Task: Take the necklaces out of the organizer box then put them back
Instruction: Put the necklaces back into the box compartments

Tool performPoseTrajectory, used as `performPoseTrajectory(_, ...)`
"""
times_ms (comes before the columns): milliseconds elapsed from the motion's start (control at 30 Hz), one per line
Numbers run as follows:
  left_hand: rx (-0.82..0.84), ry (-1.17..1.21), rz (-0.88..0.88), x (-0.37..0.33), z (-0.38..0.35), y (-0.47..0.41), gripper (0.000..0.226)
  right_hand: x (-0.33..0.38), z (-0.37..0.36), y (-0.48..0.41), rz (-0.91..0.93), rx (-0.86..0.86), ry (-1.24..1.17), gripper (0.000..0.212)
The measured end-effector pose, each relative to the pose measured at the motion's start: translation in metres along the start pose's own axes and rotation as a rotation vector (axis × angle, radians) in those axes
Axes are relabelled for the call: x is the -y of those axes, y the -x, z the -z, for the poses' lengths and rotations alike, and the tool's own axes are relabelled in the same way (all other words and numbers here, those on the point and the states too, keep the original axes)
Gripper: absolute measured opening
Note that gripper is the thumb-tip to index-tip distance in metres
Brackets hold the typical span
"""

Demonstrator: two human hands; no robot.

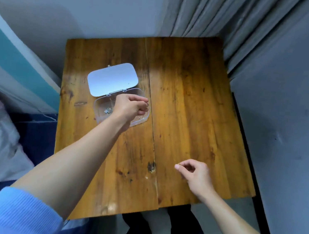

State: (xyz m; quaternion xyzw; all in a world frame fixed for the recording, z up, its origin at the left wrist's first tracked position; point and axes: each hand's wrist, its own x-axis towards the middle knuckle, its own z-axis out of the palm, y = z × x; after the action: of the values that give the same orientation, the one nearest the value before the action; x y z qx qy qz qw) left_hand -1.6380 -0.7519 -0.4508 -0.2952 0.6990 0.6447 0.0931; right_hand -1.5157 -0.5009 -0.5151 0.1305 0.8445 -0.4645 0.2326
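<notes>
Watching through the head camera, I am seeing a person working at a small wooden table (188, 101) where a clear plastic organizer box (101, 112) is sitting with its lid (112, 79) hinged back flat behind it, leaving the compartments open to reach. The left hand (130, 107) is hovering over the right half of the box, fingers curled inward as if pinching something fine, though I cannot tell whether a chain is actually between them. A small silver cluster of jewellery (108, 111) is lying in a compartment just beside that hand, and a second tiny piece (141, 118) is showing near the box's front right corner. The right hand (193, 171) is held low over the near part of the table, well apart from the box, thumb and forefinger pinching what looks like a small gold bit, probably one end of a necklace being kept taut so it does not tangle.
</notes>
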Motion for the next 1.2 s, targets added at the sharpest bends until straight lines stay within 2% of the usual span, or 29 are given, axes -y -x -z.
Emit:
performPoseTrajectory(267, 0.047, -0.172, -0.089, -0.044, -0.131, -0.044, 0.008, -0.021, 0.089, -0.059, -0.016, -0.038, 0.072, 0.004)
performPoseTrajectory(367, 0.036, -0.26, -0.115, -0.046, -0.18, -0.055, 0.017, -0.032, 0.109, -0.071, -0.058, -0.031, 0.132, 0.007)
performPoseTrajectory(500, 0.056, -0.397, -0.155, -0.038, -0.225, -0.068, 0.015, -0.051, 0.124, -0.078, -0.087, -0.046, 0.174, 0.017)
performPoseTrajectory(633, 0.111, -0.493, -0.212, -0.023, -0.261, -0.079, 0.02, -0.07, 0.133, -0.085, -0.112, -0.05, 0.21, 0.016)
performPoseTrajectory(800, 0.173, -0.665, -0.344, -0.004, -0.289, -0.09, 0.015, -0.078, 0.13, -0.084, -0.03, -0.082, 0.337, 0.015)
performPoseTrajectory(1000, 0.202, -0.806, -0.513, 0.002, -0.301, -0.095, 0.019, -0.081, 0.134, -0.08, 0.0, -0.063, 0.37, 0.015)
performPoseTrajectory(1200, 0.215, -0.871, -0.541, -0.001, -0.297, -0.099, 0.021, -0.088, 0.137, -0.077, 0.021, -0.058, 0.358, 0.02)
